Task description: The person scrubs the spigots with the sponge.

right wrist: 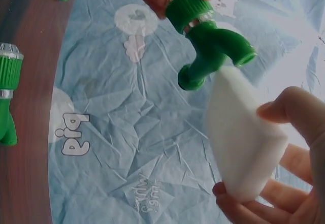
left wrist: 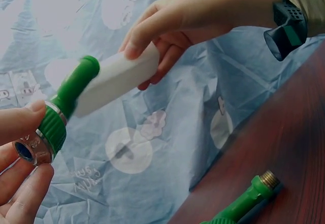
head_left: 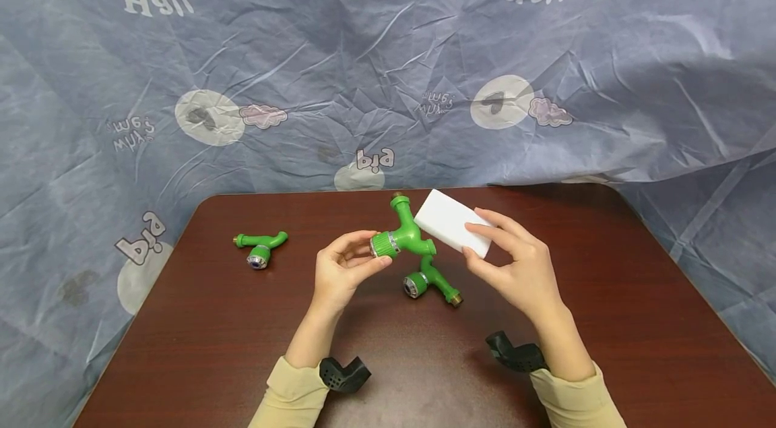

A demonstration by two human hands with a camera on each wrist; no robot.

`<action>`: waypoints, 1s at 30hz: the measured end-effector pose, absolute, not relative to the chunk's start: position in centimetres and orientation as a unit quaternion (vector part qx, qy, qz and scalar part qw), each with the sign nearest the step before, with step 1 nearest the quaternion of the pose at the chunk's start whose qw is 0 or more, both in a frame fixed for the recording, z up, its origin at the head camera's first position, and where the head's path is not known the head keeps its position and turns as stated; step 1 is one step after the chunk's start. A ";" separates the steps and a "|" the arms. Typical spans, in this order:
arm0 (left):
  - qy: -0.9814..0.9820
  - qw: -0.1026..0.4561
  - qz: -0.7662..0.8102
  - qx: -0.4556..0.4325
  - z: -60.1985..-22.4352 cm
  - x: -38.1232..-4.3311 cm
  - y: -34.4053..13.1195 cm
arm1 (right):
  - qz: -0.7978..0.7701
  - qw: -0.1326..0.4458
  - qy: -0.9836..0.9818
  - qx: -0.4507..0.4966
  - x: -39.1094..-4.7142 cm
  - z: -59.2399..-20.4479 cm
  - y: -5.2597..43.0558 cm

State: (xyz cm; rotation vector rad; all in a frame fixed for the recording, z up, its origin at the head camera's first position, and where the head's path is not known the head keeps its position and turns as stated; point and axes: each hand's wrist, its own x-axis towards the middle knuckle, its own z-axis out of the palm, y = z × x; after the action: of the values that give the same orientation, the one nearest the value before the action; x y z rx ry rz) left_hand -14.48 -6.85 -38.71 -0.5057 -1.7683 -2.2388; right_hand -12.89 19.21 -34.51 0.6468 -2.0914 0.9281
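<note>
My left hand (head_left: 347, 266) grips a green plastic tap (head_left: 407, 236) by its ribbed, silver-ringed knob, holding it above the table. In my right hand (head_left: 515, 256) is a white sponge block (head_left: 455, 220), pinched between thumb and fingers at its outer end. The near end of the sponge (right wrist: 244, 132) lies against or very close to the body of the tap (right wrist: 205, 46) in the right wrist view. The left wrist view shows the knob of the tap (left wrist: 51, 127) between thumb and fingers, with the sponge (left wrist: 119, 79) just behind the spout.
A second green tap (head_left: 432, 281) with a brass threaded end lies on the dark brown table (head_left: 242, 347) below the hands. Another green tap (head_left: 259, 249) lies at the table's left. A crinkled blue-grey printed cloth (head_left: 339, 64) hangs behind the table.
</note>
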 end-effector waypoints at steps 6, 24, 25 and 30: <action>-0.592 0.093 -0.779 -0.185 -38.8 -14.3 -6.8 | 0.384 0.342 -0.802 0.305 -12.8 -34.8 18.5; -0.579 0.093 -0.784 -0.203 -38.7 -14.4 -7.0 | 0.373 0.372 -0.804 0.276 -12.9 -34.4 19.2; -0.573 0.096 -0.789 -0.200 -38.6 -14.4 -7.0 | 0.373 0.375 -0.804 0.271 -12.9 -34.4 19.4; -0.551 0.097 -0.807 -0.187 -38.4 -14.3 -7.2 | 0.388 0.365 -0.799 0.277 -12.9 -34.4 19.6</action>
State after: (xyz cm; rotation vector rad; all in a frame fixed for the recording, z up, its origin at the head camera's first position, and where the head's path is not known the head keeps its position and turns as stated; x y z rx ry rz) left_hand -14.34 -7.20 -38.41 -0.5527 -1.6317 -2.3904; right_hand -12.95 19.61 -34.43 0.7126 -2.0561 0.9989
